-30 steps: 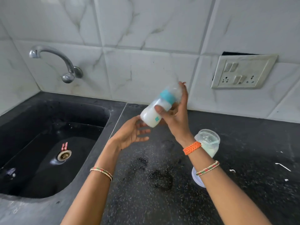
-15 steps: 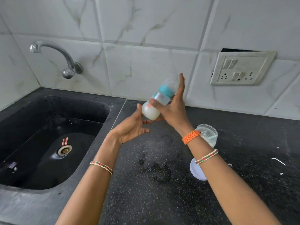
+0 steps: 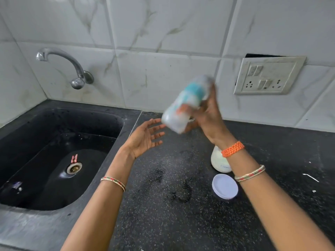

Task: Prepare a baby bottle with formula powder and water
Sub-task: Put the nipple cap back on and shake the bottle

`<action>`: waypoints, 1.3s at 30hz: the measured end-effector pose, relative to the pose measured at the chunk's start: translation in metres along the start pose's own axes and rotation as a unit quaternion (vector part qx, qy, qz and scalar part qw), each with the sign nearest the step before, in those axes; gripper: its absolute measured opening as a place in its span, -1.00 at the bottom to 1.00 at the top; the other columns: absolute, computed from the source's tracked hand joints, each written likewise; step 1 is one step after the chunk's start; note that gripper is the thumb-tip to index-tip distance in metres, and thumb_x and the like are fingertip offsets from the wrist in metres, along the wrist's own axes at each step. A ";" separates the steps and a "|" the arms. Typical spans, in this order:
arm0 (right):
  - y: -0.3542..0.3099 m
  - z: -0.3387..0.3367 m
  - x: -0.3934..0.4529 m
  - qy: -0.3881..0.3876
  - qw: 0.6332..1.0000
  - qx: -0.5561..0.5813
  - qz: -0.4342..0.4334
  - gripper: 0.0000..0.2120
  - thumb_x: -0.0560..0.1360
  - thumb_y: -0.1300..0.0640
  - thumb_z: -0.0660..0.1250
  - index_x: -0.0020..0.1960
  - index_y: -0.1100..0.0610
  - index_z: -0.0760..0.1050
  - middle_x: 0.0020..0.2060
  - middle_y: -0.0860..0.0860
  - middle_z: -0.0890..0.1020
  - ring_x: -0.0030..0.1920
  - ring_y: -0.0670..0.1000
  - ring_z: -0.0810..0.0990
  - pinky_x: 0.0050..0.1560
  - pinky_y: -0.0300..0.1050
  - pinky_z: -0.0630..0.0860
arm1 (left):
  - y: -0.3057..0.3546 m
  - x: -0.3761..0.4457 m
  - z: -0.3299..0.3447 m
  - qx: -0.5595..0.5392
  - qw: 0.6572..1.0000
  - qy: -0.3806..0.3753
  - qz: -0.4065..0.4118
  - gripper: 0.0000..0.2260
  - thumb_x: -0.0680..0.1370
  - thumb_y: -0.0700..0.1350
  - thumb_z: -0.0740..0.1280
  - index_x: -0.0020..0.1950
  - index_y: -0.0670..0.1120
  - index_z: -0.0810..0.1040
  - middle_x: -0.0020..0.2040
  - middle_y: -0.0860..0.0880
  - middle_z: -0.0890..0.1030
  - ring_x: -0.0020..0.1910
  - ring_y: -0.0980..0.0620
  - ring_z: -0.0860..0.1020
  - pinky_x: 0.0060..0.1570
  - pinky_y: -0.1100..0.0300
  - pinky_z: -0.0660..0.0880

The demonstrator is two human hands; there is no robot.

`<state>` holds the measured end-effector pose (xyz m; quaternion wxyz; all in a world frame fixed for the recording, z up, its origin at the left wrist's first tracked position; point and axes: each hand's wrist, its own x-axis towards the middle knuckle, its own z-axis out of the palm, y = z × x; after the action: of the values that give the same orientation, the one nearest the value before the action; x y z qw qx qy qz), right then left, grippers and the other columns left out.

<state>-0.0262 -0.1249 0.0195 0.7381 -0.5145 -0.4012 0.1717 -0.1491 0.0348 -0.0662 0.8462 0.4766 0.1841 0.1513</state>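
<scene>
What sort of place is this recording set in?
Most likely a home kitchen: a black sink with a wall tap, a dark speckled countertop, and a marble-tiled wall with a socket panel.

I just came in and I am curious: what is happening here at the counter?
A person is mixing baby formula. The right hand grips a capped baby bottle, tilted and motion-blurred, above the black counter. The left hand is open just beside it, not holding anything. An open jar and its lid sit on the counter.

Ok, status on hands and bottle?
Right hand grips bottle, tilted, blurred. Left hand open beside it, apart. Open jar and lid under right wrist.
</scene>
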 end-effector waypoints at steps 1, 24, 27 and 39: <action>0.000 0.000 -0.005 -0.054 0.997 -0.060 -0.003 -0.04 0.25 0.13 0.57 0.46 -0.02 0.06 0.26 0.15 0.41 0.03 0.04 0.60 -0.12 0.11 0.62 | 0.000 0.002 -0.001 0.003 1.000 -0.001 0.002 -0.76 0.62 0.01 0.11 0.12 -0.04 0.51 0.09 -0.09 0.57 -0.06 -0.02 0.53 -0.13 0.08 0.51; 0.008 0.002 0.000 0.134 0.984 0.116 0.017 -0.24 0.44 0.22 0.43 0.44 0.00 0.01 0.02 0.06 0.59 -0.05 0.10 0.64 -0.22 0.10 0.63 | 0.009 0.003 0.008 -0.029 0.999 -0.018 0.037 -0.77 0.61 -0.06 0.10 0.12 -0.04 0.53 0.03 -0.01 0.61 -0.16 0.05 0.57 -0.21 0.13 0.50; 0.019 -0.007 -0.010 0.014 0.999 -0.039 0.016 -0.14 0.30 0.19 0.54 0.42 -0.09 0.12 0.21 0.07 0.50 0.08 0.07 0.61 -0.02 0.17 0.61 | 0.009 0.005 0.012 -0.020 0.999 -0.022 0.030 -0.78 0.61 -0.06 0.11 0.10 -0.06 0.52 0.03 -0.03 0.62 -0.15 0.03 0.58 -0.18 0.11 0.51; 0.004 -0.030 -0.004 0.208 0.963 0.169 -0.014 -0.24 0.50 0.25 0.36 0.47 -0.04 -0.07 0.09 0.09 0.57 0.08 0.21 0.63 -0.30 0.16 0.62 | 0.010 0.002 0.013 -0.014 1.000 -0.014 0.016 -0.76 0.62 -0.06 0.10 0.17 -0.05 0.50 0.01 0.03 0.63 -0.16 0.08 0.58 -0.24 0.17 0.54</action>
<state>-0.0045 -0.1445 0.0094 0.8840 -0.4009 -0.2107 0.1157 -0.1425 0.0307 -0.0516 0.8529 0.4695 0.1623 0.1605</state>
